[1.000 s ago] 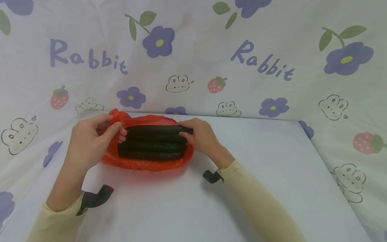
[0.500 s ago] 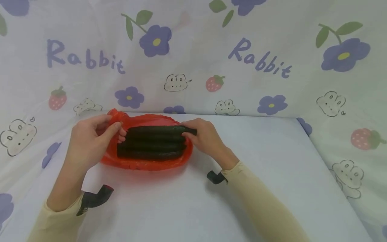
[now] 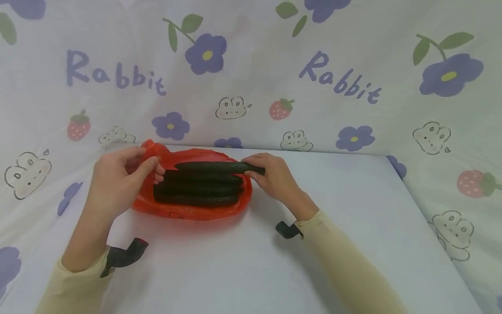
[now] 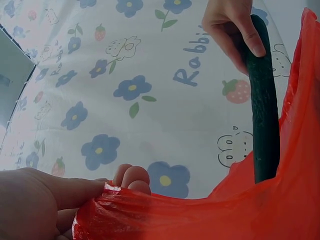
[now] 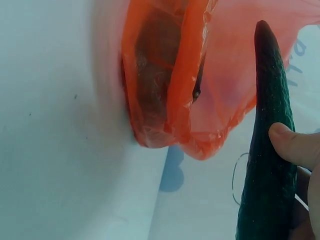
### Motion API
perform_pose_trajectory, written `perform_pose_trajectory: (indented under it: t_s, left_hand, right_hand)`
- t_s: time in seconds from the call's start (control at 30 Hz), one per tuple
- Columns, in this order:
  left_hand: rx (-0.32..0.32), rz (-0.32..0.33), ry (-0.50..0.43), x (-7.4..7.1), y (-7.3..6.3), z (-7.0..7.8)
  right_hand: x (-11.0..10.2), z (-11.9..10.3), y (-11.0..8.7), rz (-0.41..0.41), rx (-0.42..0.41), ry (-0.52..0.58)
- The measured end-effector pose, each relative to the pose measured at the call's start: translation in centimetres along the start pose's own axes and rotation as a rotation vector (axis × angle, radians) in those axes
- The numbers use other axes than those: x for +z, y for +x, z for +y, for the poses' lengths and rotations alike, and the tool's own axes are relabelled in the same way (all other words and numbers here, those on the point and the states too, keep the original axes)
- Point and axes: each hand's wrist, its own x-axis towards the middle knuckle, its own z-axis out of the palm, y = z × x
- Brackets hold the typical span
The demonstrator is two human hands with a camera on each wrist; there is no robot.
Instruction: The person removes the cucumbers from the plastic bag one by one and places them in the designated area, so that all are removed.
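Note:
A red plastic bag (image 3: 196, 213) lies open on the white table with several dark green cucumbers (image 3: 200, 188) side by side in it. At its left end my left hand (image 3: 121, 179) pinches the gathered rim between thumb and fingers; the left wrist view shows the bag's film (image 4: 165, 215) stretched from that grip. My right hand (image 3: 270, 174) holds one cucumber (image 3: 211, 167) by its right end, above the others and over the bag's far side. In the right wrist view the thumb presses on this cucumber (image 5: 272, 150), which is raised clear of the bag's folded edge (image 5: 182, 85).
The white table (image 3: 353, 209) extends to the right and in front of the bag. Behind it hangs a white cloth (image 3: 255, 78) printed with flowers, strawberries and rabbits. A dark curved piece sticks out from each sleeve (image 3: 333, 244).
My right hand has moved to the right, drawing the held cucumber with it, so it sits apart from the others. My left hand keeps its place on the bag.

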Motion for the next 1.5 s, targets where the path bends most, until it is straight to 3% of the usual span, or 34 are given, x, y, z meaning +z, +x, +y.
perform_pose_trajectory:
  t_s: [0.63,1.13,1.5]
  left_hand:
    - [-0.013,-0.014,-0.022,0.0,-0.3,-0.1]
    - [-0.009,-0.013,-0.009,0.0,-0.2,-0.1]
    - [0.013,-0.006,-0.016,-0.1,0.0,0.0]
  right_hand:
    - [-0.6,1.4,-1.5,0.005,-0.005,0.010]
    - [-3.1,3.4,-2.1,0.087,-0.030,-0.023]
    - [-5.2,5.1,-2.8,0.129,0.016,-0.046]
